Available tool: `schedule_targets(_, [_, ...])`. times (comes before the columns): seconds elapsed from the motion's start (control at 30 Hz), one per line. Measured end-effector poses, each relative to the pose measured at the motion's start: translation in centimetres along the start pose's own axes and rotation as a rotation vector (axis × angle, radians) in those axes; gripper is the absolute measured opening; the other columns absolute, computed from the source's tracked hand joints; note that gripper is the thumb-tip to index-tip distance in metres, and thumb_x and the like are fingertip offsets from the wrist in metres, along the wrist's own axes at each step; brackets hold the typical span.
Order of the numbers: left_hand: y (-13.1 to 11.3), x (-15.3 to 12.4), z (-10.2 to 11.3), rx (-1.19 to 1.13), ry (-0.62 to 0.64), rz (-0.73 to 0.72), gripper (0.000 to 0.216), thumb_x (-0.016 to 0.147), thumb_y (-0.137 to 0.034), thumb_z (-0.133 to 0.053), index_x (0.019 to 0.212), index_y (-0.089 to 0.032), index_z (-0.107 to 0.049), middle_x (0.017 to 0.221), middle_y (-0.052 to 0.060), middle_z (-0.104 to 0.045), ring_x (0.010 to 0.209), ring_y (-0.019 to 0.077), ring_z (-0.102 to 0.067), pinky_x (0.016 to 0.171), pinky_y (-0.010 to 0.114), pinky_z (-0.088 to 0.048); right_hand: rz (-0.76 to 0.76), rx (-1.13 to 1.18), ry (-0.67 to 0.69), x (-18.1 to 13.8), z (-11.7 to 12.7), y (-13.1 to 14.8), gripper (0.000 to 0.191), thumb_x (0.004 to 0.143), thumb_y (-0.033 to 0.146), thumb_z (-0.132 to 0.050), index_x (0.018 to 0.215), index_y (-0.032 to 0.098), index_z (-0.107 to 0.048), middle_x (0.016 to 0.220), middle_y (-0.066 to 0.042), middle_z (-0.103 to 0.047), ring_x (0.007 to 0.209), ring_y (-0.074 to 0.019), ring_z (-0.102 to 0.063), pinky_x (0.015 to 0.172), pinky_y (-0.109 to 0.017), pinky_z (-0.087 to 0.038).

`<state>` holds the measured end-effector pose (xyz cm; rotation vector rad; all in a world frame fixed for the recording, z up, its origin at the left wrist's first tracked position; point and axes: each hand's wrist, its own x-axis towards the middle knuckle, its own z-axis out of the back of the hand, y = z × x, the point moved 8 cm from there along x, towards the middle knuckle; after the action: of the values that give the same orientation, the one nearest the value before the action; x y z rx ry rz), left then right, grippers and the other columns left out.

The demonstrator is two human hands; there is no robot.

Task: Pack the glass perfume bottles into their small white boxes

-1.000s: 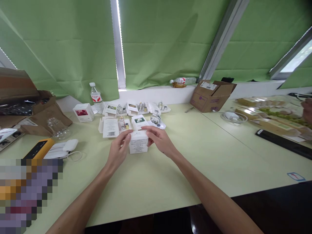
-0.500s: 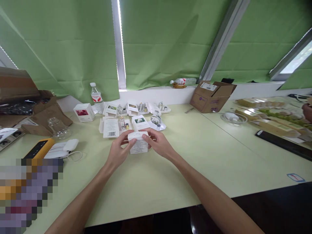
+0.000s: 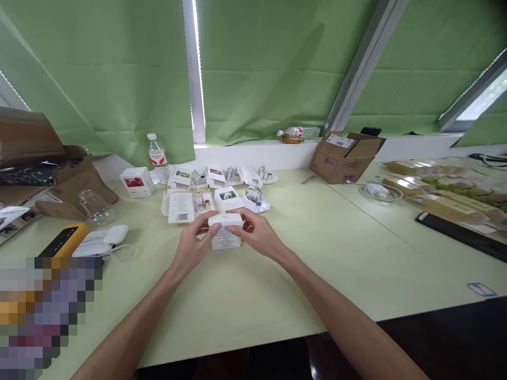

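Observation:
A small white carton (image 3: 226, 240) with fine print on its front stands on the table between my hands. My left hand (image 3: 195, 237) grips its left side, thumb at the front edge below the top flap. From the right, my right hand (image 3: 255, 232) holds it the same way, fingers curled behind the flap. Just behind are an opened white box with a barcode (image 3: 180, 207), a small glass bottle (image 3: 199, 199) with a gold cap (image 3: 206, 204), and a box with a white-flower picture (image 3: 228, 197). A round clear bottle (image 3: 254, 193) lies to their right.
Several opened boxes with bottles line the wall, beside a closed box with a red picture (image 3: 137, 182) and a water bottle (image 3: 158, 158). A cardboard box (image 3: 344, 157) and a coiled white cable (image 3: 380, 192) sit right. At left are a yellow device (image 3: 65, 245) and brown packaging (image 3: 87, 184).
My right thumb has shifted slightly left and down along the carton's front edge. The carton stays in place. A person's hand at the far right edge has gone out of view.

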<state>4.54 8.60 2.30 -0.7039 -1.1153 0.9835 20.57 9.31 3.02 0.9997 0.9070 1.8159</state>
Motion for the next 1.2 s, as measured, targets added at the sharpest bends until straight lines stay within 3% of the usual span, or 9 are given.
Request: schedule_targets(1.2, [0.05,0.0,0.23,-0.012,0.001,0.014,0.035,0.091,-0.043,-0.051,0.116,-0.021,-0.06,0.113,0.006,-0.066,0.096,0.0188,-0.064,0.08,0.029,-0.052,-0.008,0.007,-0.002,-0.07,-0.15,-0.05,0.043,0.087,0.056,-0.051,0.115,0.023,-0.055,0.095,-0.004,-0.063,0.064,-0.0143,-0.06,0.051,-0.027,-0.049])
